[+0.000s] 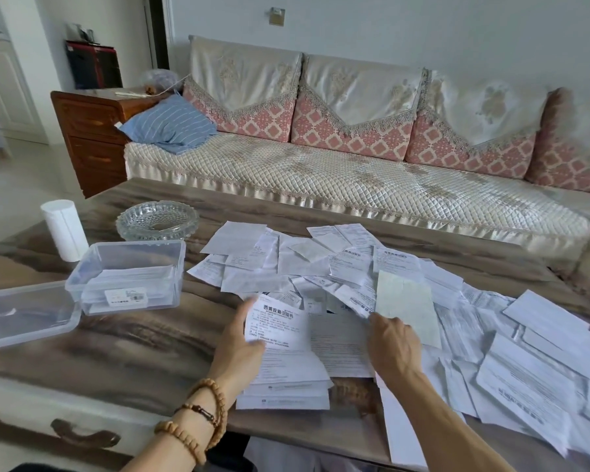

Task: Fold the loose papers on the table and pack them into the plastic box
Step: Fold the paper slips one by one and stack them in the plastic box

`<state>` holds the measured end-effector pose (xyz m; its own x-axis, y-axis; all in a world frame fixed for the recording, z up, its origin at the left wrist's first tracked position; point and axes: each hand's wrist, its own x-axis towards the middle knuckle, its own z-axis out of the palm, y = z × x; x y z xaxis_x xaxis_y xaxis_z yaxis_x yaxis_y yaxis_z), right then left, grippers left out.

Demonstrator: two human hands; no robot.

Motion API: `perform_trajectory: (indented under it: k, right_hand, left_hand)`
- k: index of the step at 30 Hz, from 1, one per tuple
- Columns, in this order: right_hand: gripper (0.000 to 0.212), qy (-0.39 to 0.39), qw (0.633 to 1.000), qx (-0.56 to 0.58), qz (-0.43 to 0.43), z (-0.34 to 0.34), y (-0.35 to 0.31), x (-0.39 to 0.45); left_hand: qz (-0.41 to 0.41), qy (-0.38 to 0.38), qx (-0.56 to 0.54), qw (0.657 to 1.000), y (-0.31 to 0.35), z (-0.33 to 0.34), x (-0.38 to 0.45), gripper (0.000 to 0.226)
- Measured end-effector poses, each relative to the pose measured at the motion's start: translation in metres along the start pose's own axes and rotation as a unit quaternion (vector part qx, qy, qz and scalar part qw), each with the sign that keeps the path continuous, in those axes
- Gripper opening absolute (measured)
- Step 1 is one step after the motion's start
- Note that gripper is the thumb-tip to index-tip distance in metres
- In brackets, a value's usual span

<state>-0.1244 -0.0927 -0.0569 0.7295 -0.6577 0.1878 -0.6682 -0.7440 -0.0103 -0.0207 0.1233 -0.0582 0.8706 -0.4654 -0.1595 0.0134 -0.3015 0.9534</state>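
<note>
Papers (372, 277) are seen spread loosely across the wooden table (133, 338) in the head view, with the clear plastic box (130, 275) set to their left, open and already containing a few folded sheets. The left hand (241, 338) is extended palm-inward, thumb raised, closed on the left edge of a printed leaflet (280, 330). The right hand (394, 342) is held back-up, fingers curled down onto the sheets; whether a sheet is pinched cannot be determined.
</note>
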Motion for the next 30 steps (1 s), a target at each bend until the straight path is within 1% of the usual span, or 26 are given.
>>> perform_trajectory:
  k: [2,3,4,6,7,8,10,11,12,13,14,15,16,17,18,20,21,23,24,25,26,27,28,29,30]
  right_hand:
    - [0.019,0.077,0.995,0.017,-0.059,-0.001,-0.006,-0.007]
    - [0.024,0.103,0.99,0.027,-0.097,-0.002,-0.013,-0.013]
    - [0.028,0.135,0.98,0.039,-0.141,-0.005,-0.022,-0.02]
    - [0.026,0.185,0.955,0.056,-0.223,-0.01,-0.045,-0.037]
    - [0.023,0.197,0.944,0.067,-0.254,-0.011,-0.056,-0.046]
    - [0.023,0.199,0.935,0.074,-0.285,-0.011,-0.066,-0.054]
    - [0.02,0.177,0.919,0.094,-0.339,-0.008,-0.078,-0.065]
    - [0.013,0.131,0.917,0.126,-0.354,-0.006,-0.08,-0.069]
    - [0.009,0.088,0.916,0.167,-0.355,-0.003,-0.078,-0.07]
    - [0.031,0.018,0.917,0.219,-0.332,-0.006,-0.076,-0.072]
    - [0.058,-0.059,0.914,0.277,-0.289,-0.01,-0.073,-0.072]
    - [0.078,-0.102,0.906,0.333,-0.241,-0.012,-0.07,-0.07]
    - [0.087,-0.116,0.9,0.37,-0.199,-0.01,-0.066,-0.066]
    - [0.088,-0.11,0.91,0.359,-0.177,-0.011,-0.064,-0.061]
    - [0.087,-0.106,0.928,0.311,-0.177,-0.008,-0.062,-0.056]
    - [0.079,-0.129,0.95,0.206,-0.197,0.006,-0.058,-0.048]
    - [0.072,-0.133,0.955,0.176,-0.198,0.011,-0.057,-0.045]
    - [0.061,-0.121,0.963,0.151,-0.189,0.014,-0.058,-0.039]
    - [0.059,-0.128,0.962,0.172,-0.169,0.008,-0.065,-0.038]
    - [0.06,-0.135,0.951,0.241,-0.138,0.0,-0.072,-0.038]
    - [0.061,-0.145,0.919,0.353,-0.102,-0.009,-0.082,-0.037]
    - [0.06,-0.156,0.865,0.471,-0.071,-0.017,-0.093,-0.035]
    - [0.059,-0.17,0.812,0.558,-0.041,-0.025,-0.107,-0.035]
    - [0.06,-0.181,0.768,0.614,-0.007,-0.031,-0.119,-0.034]
    - [0.059,-0.191,0.733,0.652,0.04,-0.034,-0.129,-0.03]
  left_hand:
    - [-0.026,-0.004,0.028,0.999,0.001,0.001,0.005,0.033]
    - [-0.05,-0.004,0.007,0.999,0.002,0.001,0.006,0.022]
    - [-0.071,-0.016,-0.042,0.996,0.005,0.002,0.006,0.019]
    - [-0.11,-0.057,-0.149,0.981,0.01,0.005,0.005,0.043]
    - [-0.121,-0.068,-0.176,0.975,0.012,0.005,0.004,0.047]
    - [-0.132,-0.071,-0.194,0.969,0.014,0.006,0.004,0.043]
    - [-0.156,-0.041,-0.229,0.96,0.011,0.005,0.007,0.027]
    - [-0.156,-0.012,-0.225,0.962,0.008,0.004,0.007,0.022]
    - [-0.148,0.016,-0.205,0.967,0.002,0.0,0.009,0.022]
    - [-0.135,0.034,-0.177,0.974,-0.003,-0.004,0.009,0.023]
    - [-0.126,0.046,-0.158,0.978,-0.006,-0.01,0.008,0.024]
    - [-0.12,0.049,-0.152,0.98,-0.009,-0.016,0.008,0.024]
    - [-0.116,0.048,-0.155,0.98,-0.011,-0.021,0.007,0.023]
    - [-0.118,0.048,-0.154,0.98,-0.012,-0.028,0.006,0.022]
    - [-0.122,0.055,-0.145,0.98,-0.013,-0.034,0.006,0.022]
    - [-0.118,0.085,-0.114,0.983,-0.015,-0.05,0.009,0.024]
    - [-0.108,0.097,-0.108,0.983,-0.014,-0.059,0.008,0.025]
    - [-0.088,0.108,-0.117,0.983,-0.01,-0.076,0.005,0.024]
    - [-0.079,0.109,-0.122,0.983,-0.008,-0.084,0.003,0.024]
    - [-0.068,0.104,-0.129,0.984,-0.005,-0.09,0.0,0.024]
    - [-0.06,0.1,-0.14,0.983,-0.003,-0.095,-0.002,0.026]
    - [-0.054,0.093,-0.155,0.982,-0.001,-0.098,-0.004,0.028]
    - [-0.054,0.08,-0.168,0.981,0.0,-0.1,-0.005,0.029]
    - [-0.06,0.052,-0.169,0.982,0.001,-0.1,-0.008,0.031]
    - [-0.068,0.017,-0.159,0.985,0.002,-0.1,-0.01,0.031]
